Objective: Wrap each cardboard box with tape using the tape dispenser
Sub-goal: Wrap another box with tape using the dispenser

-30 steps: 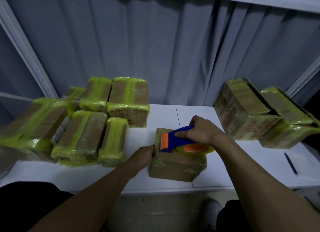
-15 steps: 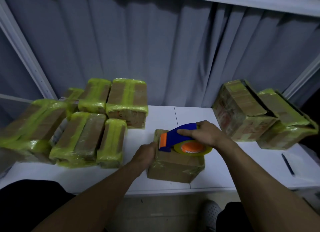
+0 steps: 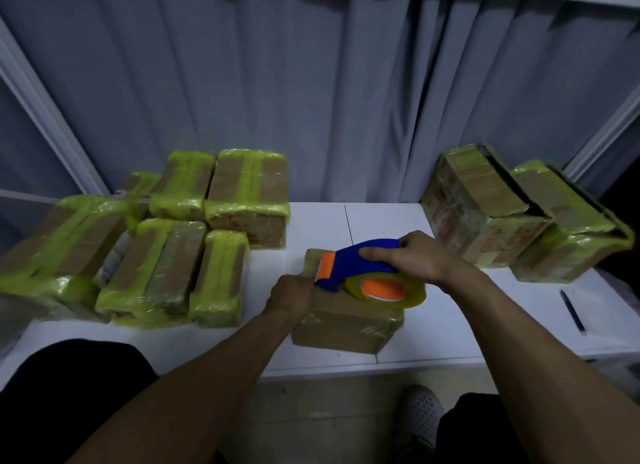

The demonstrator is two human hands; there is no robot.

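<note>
Lying left-right on the box [image 3: 346, 321], nose pointed left, the tape dispenser [image 3: 349, 266] was gripped by the right hand [image 3: 415, 259]; the box's left edge was gripped by the left hand [image 3: 291, 295].

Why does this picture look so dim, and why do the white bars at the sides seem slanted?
Head view: the light is low and bluish; the wide-angle lens tilts the white bars near the edges; the wrapped boxes at far left look smeared, while the tape dispenser and the box under it look sharper.
</note>
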